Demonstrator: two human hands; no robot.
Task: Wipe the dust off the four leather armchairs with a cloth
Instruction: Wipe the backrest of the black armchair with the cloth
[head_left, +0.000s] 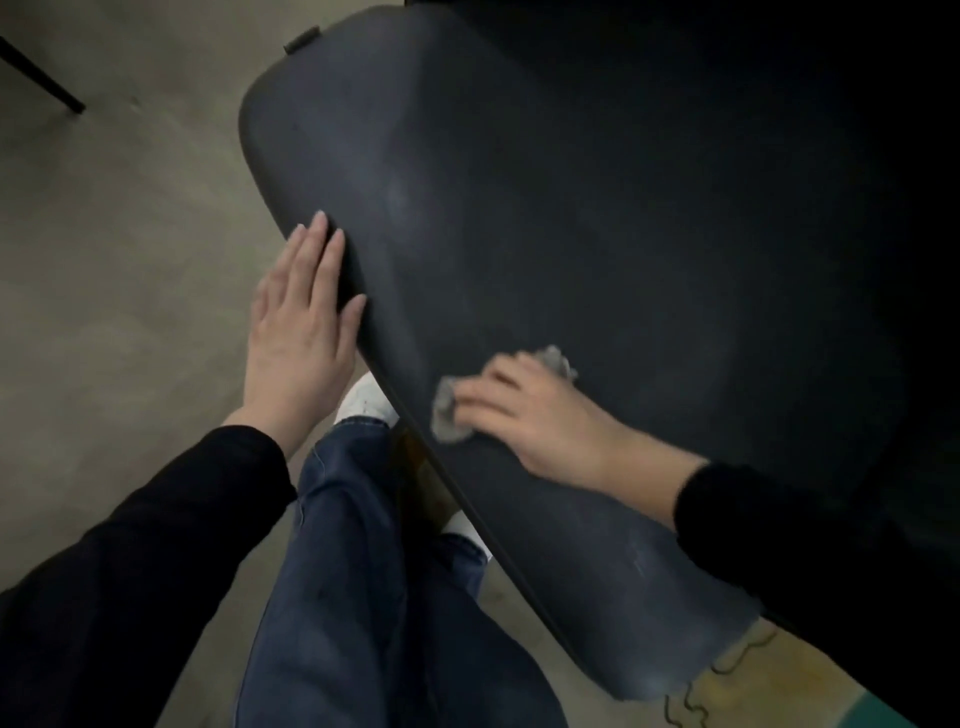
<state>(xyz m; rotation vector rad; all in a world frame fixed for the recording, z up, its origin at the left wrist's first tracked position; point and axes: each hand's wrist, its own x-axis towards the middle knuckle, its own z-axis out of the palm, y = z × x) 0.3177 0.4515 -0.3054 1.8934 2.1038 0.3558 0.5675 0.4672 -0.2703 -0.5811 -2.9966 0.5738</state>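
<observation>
A black leather armchair (545, 197) fills the upper right of the head view, its broad curved surface facing me. My right hand (535, 415) presses a small grey cloth (447, 410) flat against the leather near the chair's lower edge; the cloth shows on both sides of my fingers. My left hand (301, 332) lies flat with fingers spread against the chair's left edge, holding nothing. Both arms wear black sleeves. The right part of the chair fades into darkness.
Grey concrete floor (130, 260) spreads to the left. A thin black furniture leg (47, 78) crosses the top left corner. My legs in blue jeans (363, 571) and white shoes stand right below the chair. A yellow and green floor marking (779, 686) lies bottom right.
</observation>
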